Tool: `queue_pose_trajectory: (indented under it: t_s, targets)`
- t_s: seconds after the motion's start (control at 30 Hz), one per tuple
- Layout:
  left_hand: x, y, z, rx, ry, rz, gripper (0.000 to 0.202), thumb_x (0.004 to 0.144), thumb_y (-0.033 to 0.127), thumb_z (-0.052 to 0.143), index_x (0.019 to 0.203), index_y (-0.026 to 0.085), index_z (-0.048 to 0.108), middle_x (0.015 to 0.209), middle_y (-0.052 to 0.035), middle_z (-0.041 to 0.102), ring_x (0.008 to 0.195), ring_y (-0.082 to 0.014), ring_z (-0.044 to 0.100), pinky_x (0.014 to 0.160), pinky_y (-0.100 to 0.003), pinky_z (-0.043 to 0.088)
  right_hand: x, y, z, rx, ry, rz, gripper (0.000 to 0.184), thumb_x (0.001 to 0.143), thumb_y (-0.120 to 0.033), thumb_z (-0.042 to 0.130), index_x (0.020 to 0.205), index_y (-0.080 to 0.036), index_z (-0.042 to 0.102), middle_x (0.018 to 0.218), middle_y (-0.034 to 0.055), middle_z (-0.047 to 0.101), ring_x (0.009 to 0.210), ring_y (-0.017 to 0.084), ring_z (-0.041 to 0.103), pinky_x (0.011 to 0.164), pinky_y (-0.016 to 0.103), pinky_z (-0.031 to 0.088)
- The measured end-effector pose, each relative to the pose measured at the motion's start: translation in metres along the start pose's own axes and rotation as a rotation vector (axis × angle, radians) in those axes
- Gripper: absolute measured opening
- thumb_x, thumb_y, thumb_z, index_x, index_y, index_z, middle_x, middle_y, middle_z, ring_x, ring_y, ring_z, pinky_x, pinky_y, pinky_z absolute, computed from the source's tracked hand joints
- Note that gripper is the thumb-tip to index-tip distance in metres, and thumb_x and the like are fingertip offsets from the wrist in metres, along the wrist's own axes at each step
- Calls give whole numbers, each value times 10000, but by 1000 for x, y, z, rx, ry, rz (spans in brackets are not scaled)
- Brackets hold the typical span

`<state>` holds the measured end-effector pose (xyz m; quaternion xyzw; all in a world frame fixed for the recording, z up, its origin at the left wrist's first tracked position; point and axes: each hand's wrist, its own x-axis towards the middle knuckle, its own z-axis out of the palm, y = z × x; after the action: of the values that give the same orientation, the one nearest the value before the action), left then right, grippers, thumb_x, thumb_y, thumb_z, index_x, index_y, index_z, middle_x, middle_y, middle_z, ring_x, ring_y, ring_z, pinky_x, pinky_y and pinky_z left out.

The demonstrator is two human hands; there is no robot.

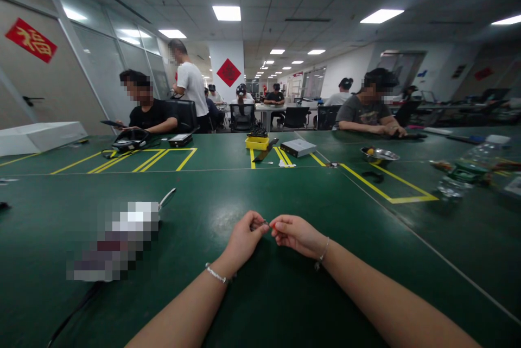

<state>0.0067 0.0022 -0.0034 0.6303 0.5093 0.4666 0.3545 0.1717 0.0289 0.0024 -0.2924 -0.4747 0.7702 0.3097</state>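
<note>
Over the green table (171,304), my left hand (244,239) is closed, thumb against fingers, on a small dark, shiny piece (264,222) too small to identify. My right hand (299,235) faces it in a pinch, with a tiny red-orange bit (273,226) showing at the fingertips. The two sets of fingertips almost meet. Most of what lies inside each grip is covered by the fingers. A bracelet circles each wrist.
A blurred-out pale object (134,228) with a cord lies to my left. Farther back are a yellow basket (257,144), a grey box (298,147), a headset (131,140) and a metal bowl (380,156). Clear bottles (458,177) stand right; people sit across the table.
</note>
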Motion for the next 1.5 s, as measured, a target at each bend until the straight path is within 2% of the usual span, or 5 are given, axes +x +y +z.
queue_pose_trajectory:
  t_s: [0.43, 0.67, 0.9, 1.23, 1.5]
  targets:
    - [-1, 0, -1, -7, 17, 29, 69, 656, 174, 523, 695, 177, 466, 814, 0, 596, 649, -92, 534, 621, -224, 413, -1, 0, -1, 21, -20, -43, 236, 578, -139, 660, 786, -140, 548, 765, 14, 580, 607, 68, 526, 644, 252, 413]
    - [0, -3, 0, -125, -28, -19, 88, 658, 150, 512, 719, 173, 454, 868, -29, 605, 711, -109, 555, 666, -243, 422, 0, 0, 2, 47, 7, -49, 214, 676, -305, 592, 789, -130, 545, 649, 6, 557, 565, 71, 515, 622, 257, 406]
    - [-1, -1, -3, -11, -39, 17, 115, 693, 181, 485, 800, 170, 528, 671, 14, 570, 622, -106, 519, 601, -221, 404, 1, 1, -1, 69, 0, -44, 198, 656, -242, 616, 812, -145, 544, 704, 5, 567, 594, 72, 524, 638, 260, 408]
    - [-1, 8, -5, 27, -167, 50, 279, 729, 197, 445, 968, 216, 589, 954, -13, 626, 888, -154, 542, 831, -289, 377, 0, 0, -1, 71, -29, -47, 200, 632, -198, 636, 802, -137, 550, 742, 18, 576, 675, 91, 542, 678, 269, 414]
    - [-4, 12, -5, 54, -235, 40, 342, 664, 181, 533, 1003, 220, 562, 895, -5, 635, 803, -150, 562, 748, -271, 418, 0, 1, 0, 46, -38, -42, 201, 642, -239, 633, 790, -136, 544, 728, 19, 576, 678, 101, 551, 707, 287, 415]
